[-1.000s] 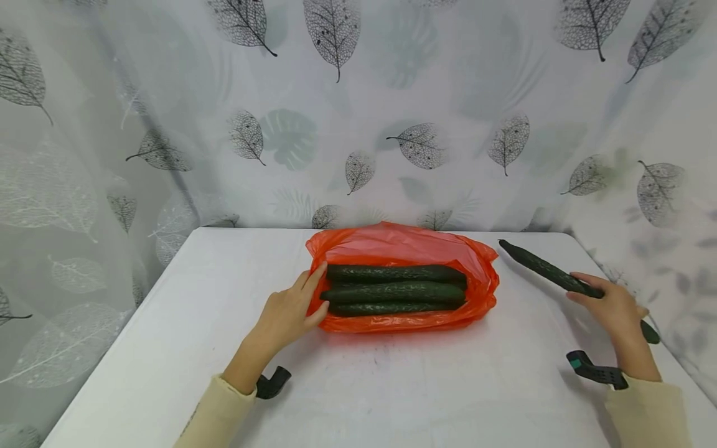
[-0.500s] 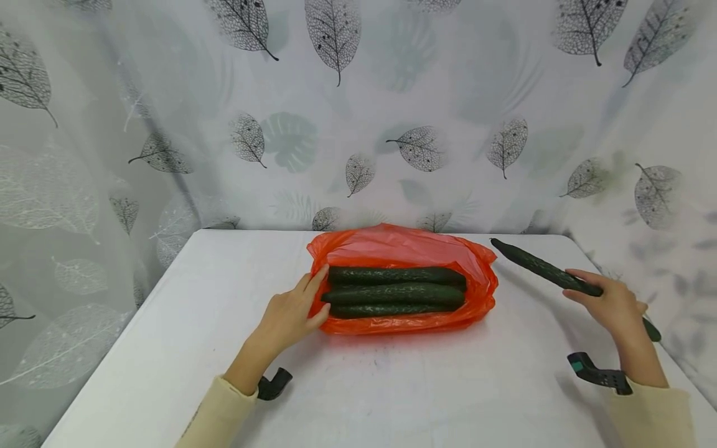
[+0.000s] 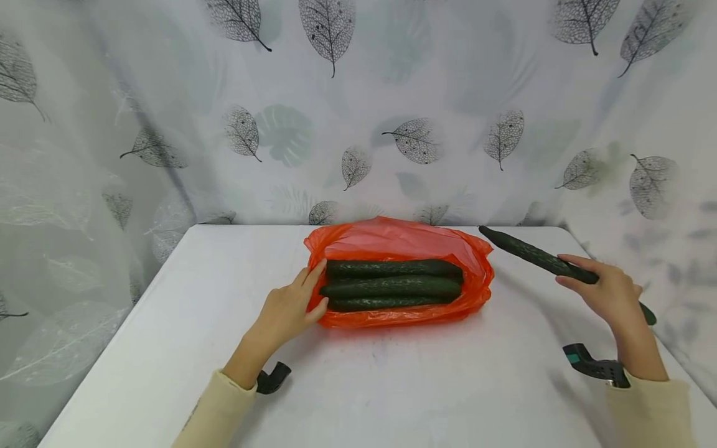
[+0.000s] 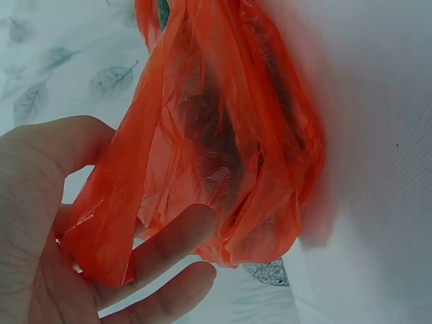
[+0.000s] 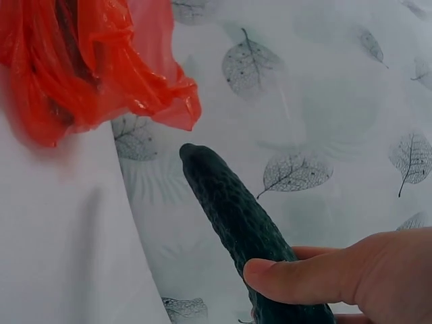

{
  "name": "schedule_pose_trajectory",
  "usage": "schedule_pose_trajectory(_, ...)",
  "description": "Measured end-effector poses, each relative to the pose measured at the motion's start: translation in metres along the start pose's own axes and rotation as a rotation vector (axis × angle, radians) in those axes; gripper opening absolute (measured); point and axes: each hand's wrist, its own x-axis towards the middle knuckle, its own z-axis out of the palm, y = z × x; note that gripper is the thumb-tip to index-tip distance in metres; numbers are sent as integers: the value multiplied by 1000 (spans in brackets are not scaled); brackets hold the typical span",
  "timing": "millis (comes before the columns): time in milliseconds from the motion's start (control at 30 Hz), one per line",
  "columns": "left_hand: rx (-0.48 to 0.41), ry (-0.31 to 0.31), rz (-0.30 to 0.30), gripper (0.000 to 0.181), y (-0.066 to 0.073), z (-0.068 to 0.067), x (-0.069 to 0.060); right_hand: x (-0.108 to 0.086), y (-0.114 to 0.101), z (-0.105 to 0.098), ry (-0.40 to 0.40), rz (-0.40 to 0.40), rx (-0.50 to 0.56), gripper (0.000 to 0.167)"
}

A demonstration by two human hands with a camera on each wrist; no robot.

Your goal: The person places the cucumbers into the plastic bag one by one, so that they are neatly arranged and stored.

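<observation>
Several dark green cucumbers (image 3: 392, 287) lie side by side in a red plastic bag (image 3: 386, 319), whose mouth faces up. At the bag's left end, my left hand (image 3: 285, 311) holds its edge, with thumb and a finger spread at the mouth. In the left wrist view a flap of the bag (image 4: 121, 196) passes between the thumb and the other fingers, hiding part of them. To the bag's right, my right hand (image 3: 613, 295) grips a single cucumber (image 3: 532, 253) around its middle, raised and tilted, its far tip pointing toward the bag. Its middle is covered by the hand.
A white table (image 3: 392, 386) carries the bag near its back edge. A leaf-printed curtain (image 3: 448, 93) hangs behind and along both sides. Dark wrist-worn devices (image 3: 596, 367) sit at both cuffs.
My right hand has moved the cucumber slightly left and up, its tip nearer the bag. My left hand stays at the bag's left end. The head view has shifted a little.
</observation>
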Motion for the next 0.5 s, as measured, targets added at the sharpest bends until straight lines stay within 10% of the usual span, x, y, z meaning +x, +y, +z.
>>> schedule_pose_trajectory(500,7,32,10,63,-1,-1,1,-7,-29,-6,66,-49,104,51)
